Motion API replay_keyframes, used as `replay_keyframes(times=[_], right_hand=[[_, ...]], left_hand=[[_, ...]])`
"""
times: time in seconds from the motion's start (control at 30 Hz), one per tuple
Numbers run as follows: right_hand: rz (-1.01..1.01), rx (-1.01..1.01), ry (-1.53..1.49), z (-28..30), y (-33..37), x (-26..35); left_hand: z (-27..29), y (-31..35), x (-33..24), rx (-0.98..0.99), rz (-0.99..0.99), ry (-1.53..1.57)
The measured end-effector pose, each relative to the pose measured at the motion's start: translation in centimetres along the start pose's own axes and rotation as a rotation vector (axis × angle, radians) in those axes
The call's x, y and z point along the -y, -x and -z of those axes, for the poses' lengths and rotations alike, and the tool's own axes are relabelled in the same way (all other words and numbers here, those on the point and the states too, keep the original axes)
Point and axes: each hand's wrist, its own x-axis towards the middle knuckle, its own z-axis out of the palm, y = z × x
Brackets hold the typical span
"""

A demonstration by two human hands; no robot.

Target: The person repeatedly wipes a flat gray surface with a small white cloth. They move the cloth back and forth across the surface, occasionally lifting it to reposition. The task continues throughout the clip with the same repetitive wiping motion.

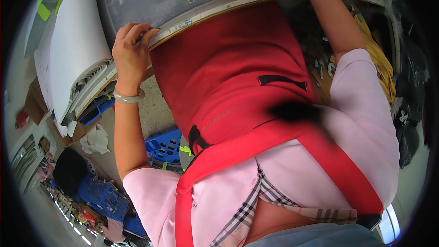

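My left hand (pixel 130 48) is at the near left edge of a grey, worn work surface (pixel 160 0). Its fingers are curled in and the thumb lies close to them. Whatever may be between them is too small or hidden to make out. A pale bangle circles that wrist. My right forearm (pixel 327 13) reaches up past the upper edge of the picture, so the right hand is out of sight. Along the front of the work surface runs a pale, chipped edge (pixel 219 11), with a red apron (pixel 228 68) on my body just below it.
Left of my left hand lies a thick roll of white sheet material (pixel 75 41). Blue plastic crates (pixel 103 196) and a blue perforated piece (pixel 165 145) are on the floor side. Yellow cloth (pixel 377 59) hangs under the table at right, near dark plastic bags (pixel 409 139).
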Motion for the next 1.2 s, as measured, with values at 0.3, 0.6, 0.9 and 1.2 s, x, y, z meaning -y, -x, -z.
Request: replay_keyframes(times=[0.3,0.6,0.9,1.2], right_hand=[[0.05,-0.04,0.034,-0.4,0.3,-0.4],[0.136,-0.112,0.113,-1.3,-0.4,-3.3],[0.167,-0.246,0.027,-1.8,1.3,-1.1],[0.373,0.157,0.21,-0.3,12.0,5.7]], left_hand=[[-0.2,0.3,-0.2,-0.032,0.021,0.058],[0.0,-4.3,-3.5,0.121,0.094,0.066],[-8.3,-9.4,-4.8,-0.078,0.011,-0.072],[-9.5,-9.1,-4.2,-0.241,-0.125,-0.24]])
